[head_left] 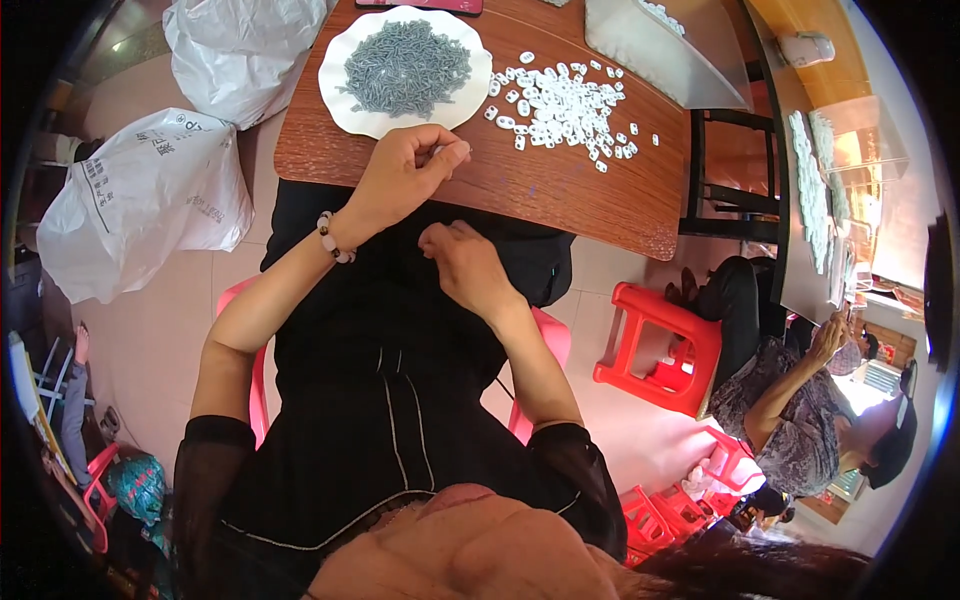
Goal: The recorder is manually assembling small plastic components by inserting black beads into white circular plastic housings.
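Note:
My left hand [400,180], with a beaded bracelet [330,240] at the wrist, is over the table's near edge just below the white wavy-rimmed plate [335,98]. Its thumb and fingers are pinched together; what lies between them is too small to make out. A heap of small grey screw-like pieces [408,70] fills the plate. Lower, above my lap, my right hand [468,268] has its fingers curled in, and anything inside is hidden. Small white plastic pieces with holes [570,105] lie scattered in a pile to the right of the plate.
The brown wooden table [600,205] spans the front. White sacks [150,200] stand on the floor at left. At right are a red stool [655,350], a seated person [800,410] and another table with white pieces [808,190]. A pale bin [650,50] sits at the table's far right.

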A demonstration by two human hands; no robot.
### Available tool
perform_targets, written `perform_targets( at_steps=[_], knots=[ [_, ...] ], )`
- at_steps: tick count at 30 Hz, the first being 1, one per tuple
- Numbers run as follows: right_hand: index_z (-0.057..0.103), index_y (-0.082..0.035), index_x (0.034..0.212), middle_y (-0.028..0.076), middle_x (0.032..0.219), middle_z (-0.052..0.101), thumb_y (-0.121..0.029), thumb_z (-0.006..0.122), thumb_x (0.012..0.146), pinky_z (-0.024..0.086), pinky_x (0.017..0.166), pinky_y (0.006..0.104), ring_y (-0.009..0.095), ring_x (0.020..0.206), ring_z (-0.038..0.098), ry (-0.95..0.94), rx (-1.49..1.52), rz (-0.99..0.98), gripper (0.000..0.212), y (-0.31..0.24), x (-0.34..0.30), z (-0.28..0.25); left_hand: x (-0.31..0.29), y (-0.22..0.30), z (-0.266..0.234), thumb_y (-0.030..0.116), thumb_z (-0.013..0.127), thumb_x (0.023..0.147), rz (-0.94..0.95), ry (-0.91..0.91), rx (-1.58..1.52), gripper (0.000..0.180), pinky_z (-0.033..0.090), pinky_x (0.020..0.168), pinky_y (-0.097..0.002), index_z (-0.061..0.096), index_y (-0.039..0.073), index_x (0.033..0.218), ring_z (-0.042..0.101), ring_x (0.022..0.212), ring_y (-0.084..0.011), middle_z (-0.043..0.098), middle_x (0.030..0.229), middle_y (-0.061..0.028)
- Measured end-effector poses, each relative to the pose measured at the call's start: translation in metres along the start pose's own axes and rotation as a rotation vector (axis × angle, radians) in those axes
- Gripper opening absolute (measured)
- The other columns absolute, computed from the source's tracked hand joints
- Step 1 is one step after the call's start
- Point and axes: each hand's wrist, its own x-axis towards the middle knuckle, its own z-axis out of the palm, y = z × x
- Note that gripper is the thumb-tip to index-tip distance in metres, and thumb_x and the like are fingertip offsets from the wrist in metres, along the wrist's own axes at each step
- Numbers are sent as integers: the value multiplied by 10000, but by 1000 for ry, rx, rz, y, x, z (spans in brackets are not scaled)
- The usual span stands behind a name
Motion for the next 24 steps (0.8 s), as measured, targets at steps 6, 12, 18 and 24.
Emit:
perform_targets(
  at_steps=[6, 12, 18, 24],
  knots=[
    [537, 21, 909, 182, 867, 617, 72, 556, 704, 467, 814, 406, 357, 1014, 554, 94, -377, 30, 212, 29, -7, 17, 2, -4, 1, 190, 602, 924, 12, 9, 10, 230, 430, 593, -190, 639, -37, 920, 514, 665, -33, 633, 778, -5],
    [577, -27, 930, 165, 786, 668, -73, 570, 764, 469, 876, 410, 311, 904, 649, -183, -858, 299, 172, 45, -17, 19, 1, -7, 2, 199, 604, 925, 26, -1, -3, 227, 413, 577, -186, 644, -24, 918, 497, 645, -32, 621, 755, 7],
    [573, 13, 947, 214, 833, 659, -38, 519, 780, 492, 771, 445, 376, 865, 641, -399, -490, 414, 182, 34, -14, -10, -1, -9, 2, 199, 606, 927, -6, -17, -8, 214, 421, 591, -182, 646, -11, 934, 489, 652, -32, 626, 787, 13],
    [566, 51, 959, 224, 924, 647, 8, 466, 781, 481, 797, 409, 393, 960, 597, -758, 8, 215, 208, 29, -22, -22, -1, -12, 4, 202, 602, 930, 33, -22, 17, 221, 436, 610, -191, 643, -14, 950, 501, 669, -35, 638, 819, 6]
  ],
)
